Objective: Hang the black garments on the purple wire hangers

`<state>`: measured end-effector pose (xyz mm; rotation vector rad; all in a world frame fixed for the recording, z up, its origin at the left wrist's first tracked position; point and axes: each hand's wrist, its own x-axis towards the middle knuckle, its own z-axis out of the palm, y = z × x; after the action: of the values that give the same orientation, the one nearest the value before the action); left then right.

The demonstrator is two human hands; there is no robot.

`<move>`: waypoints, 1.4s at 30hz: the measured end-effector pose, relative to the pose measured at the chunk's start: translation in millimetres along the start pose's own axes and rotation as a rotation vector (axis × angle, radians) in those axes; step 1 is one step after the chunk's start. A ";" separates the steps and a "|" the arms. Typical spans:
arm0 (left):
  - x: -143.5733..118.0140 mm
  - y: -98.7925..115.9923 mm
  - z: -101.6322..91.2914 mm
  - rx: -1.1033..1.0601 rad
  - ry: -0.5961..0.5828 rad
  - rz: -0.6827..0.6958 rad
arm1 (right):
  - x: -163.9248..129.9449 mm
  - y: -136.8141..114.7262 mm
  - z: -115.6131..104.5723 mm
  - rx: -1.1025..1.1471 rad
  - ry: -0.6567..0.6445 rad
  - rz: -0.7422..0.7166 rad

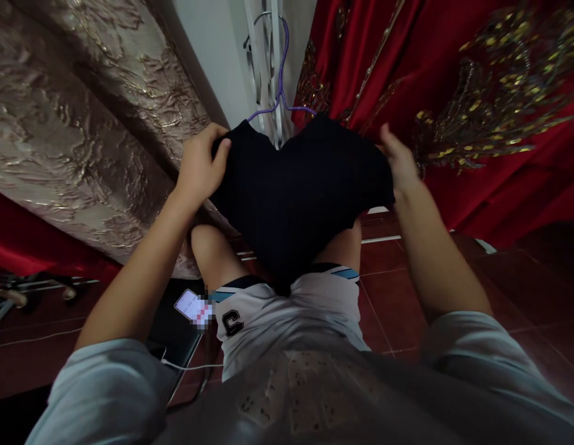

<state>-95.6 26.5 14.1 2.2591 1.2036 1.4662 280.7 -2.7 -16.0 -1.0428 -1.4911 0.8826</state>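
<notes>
Head view: left hand (201, 164) grip pinching black garment (296, 191) on purple hanger (280, 93), right hand (398, 162) spread against its edge

This looks like a room in a home, likely a bedroom or dressing corner. Heavy beige curtain (83, 123) with a raised gold pattern hangs on the left, and red drapery (477, 123) with gold embroidery fills the right. Between them, far off, stands a white wall (213, 55), with a purple clothes hanger (280, 74) in front of it. The floor (407, 296) is dark red tile. On the near left a phone (189, 304) with a lit screen lies beside a white cable (189, 367), as in private living quarters.
</notes>
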 end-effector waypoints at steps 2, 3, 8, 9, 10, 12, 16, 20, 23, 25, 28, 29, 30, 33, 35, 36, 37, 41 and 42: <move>-3.0 8.7 1.1 -0.055 0.002 -0.021 | -4.0 -11.0 2.6 0.051 -0.114 0.071; -4.3 14.6 2.3 -0.079 0.004 -0.028 | -8.2 -18.1 5.0 0.080 -0.160 0.074; -14.1 46.9 5.6 -0.094 0.044 0.044 | -32.0 -52.7 16.3 0.135 -0.078 -0.045; -16.4 52.3 5.3 -0.110 0.046 0.058 | -36.2 -57.0 19.0 0.137 -0.048 -0.046; -18.4 57.2 4.9 -0.143 0.045 0.065 | -40.6 -60.3 23.0 0.144 -0.026 -0.048; -20.8 66.1 3.9 -0.239 0.038 0.065 | -50.2 -63.9 35.8 0.180 -0.002 -0.056; -22.2 81.8 1.4 -0.407 -0.008 0.020 | -73.0 -61.3 74.9 0.270 0.001 -0.052; -29.7 92.8 -2.3 -0.482 -0.125 -0.127 | -90.9 -54.2 102.8 0.368 0.051 0.007; -39.3 93.8 -6.5 -0.472 -0.138 -0.178 | -92.1 -55.0 106.7 0.399 0.142 0.032; -44.7 91.9 -10.2 -0.478 -0.133 -0.194 | -89.1 -58.8 104.5 0.400 0.198 -0.011; -48.9 89.8 -16.0 -0.482 -0.105 -0.211 | -90.3 -63.7 101.2 0.376 0.260 -0.107; -49.0 90.3 -17.7 -0.483 -0.090 -0.216 | -93.9 -63.9 101.3 0.351 0.267 -0.129; -48.7 91.7 -19.1 -0.486 -0.075 -0.221 | -99.0 -63.4 102.1 0.317 0.261 -0.146; -47.8 99.9 -20.7 -0.513 -0.050 -0.242 | -116.8 -57.6 109.0 0.105 0.049 -0.229; -51.0 106.1 -19.1 -0.558 -0.092 -0.318 | -124.3 -51.3 116.6 -0.089 -0.280 -0.313; -54.7 108.3 -17.6 -0.589 -0.129 -0.381 | -125.7 -47.3 121.0 -0.177 -0.439 -0.350; -60.0 109.4 -16.0 -0.626 -0.167 -0.456 | -125.5 -42.7 125.4 -0.246 -0.562 -0.379; -88.9 101.8 -16.0 -0.754 -0.236 -0.722 | -115.5 -19.2 138.5 -0.377 -0.676 -0.433; -95.3 98.1 -19.9 -0.752 -0.229 -0.744 | -111.6 -13.3 139.3 -0.391 -0.667 -0.444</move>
<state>-77.9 -110.5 13.1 1.2397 1.0088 1.0597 147.3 -111.8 -64.4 -0.6489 -2.4174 0.6522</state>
